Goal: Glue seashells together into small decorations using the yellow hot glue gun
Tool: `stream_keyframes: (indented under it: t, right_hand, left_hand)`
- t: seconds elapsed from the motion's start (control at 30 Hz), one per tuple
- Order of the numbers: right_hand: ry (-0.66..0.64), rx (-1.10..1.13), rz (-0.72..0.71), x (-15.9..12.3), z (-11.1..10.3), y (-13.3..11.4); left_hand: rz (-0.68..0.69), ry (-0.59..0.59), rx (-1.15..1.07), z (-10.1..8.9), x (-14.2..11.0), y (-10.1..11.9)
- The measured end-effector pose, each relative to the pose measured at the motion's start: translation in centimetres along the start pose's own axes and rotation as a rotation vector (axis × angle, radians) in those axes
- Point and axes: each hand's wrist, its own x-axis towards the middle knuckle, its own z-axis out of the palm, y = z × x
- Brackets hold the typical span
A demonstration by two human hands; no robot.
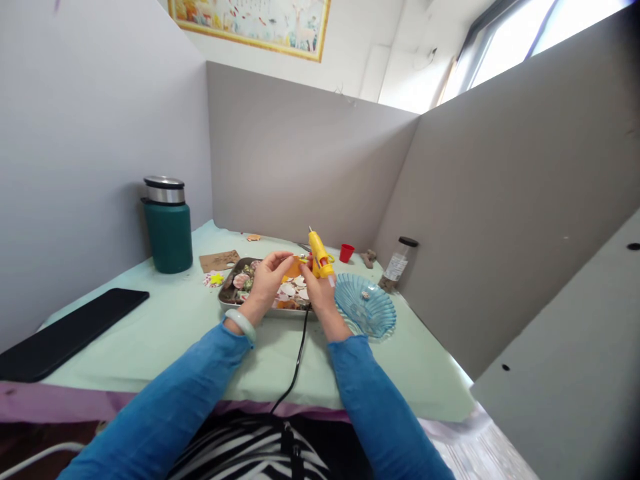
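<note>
My left hand (267, 279) pinches a small flat orange piece (294, 269), perhaps a shell, between thumb and fingers. Right beside it, my right hand (321, 295) is closed around a yellow hot glue gun (320, 252); its nozzle points up and away from me. The fingertips of both hands meet near the orange piece, so the exact contact there is hard to make out. Beneath my hands lies a metal tray (223, 307) filled with shells (243, 280). A black cord (299, 360) runs from below my right hand toward my lap.
A blue shell-shaped glass plate (377, 310) sits to the right, with a small item on it. Beyond are a red cup (347, 253) and a tilted clear jar (399, 261). Leftward stand a green flask (168, 230), a black phone-like slab (75, 330) and a brown card (219, 261). Grey partitions surround the table.
</note>
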Motion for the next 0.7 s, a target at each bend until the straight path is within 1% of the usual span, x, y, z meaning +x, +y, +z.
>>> stream_keyframes:
  t: [0.17, 0.4, 0.53, 0.7]
  right_hand:
    - [-0.012, -0.047, -0.102, -0.11, -0.03, 0.68]
    - [-0.002, -0.092, -0.141, -0.09, -0.03, 0.85]
    - [-0.001, -0.086, -0.140, -0.12, 0.06, 0.89]
    - [0.006, -0.080, -0.089, -0.07, 0.14, 1.12]
  left_hand:
    - [0.024, 0.022, 0.069, -0.05, 0.07, 0.09]
    - [0.038, 0.050, 0.113, -0.13, 0.10, 0.20]
    - [0.046, 0.042, 0.126, -0.23, 0.13, 0.15]
    - [0.052, 0.030, 0.100, -0.17, 0.10, 0.10]
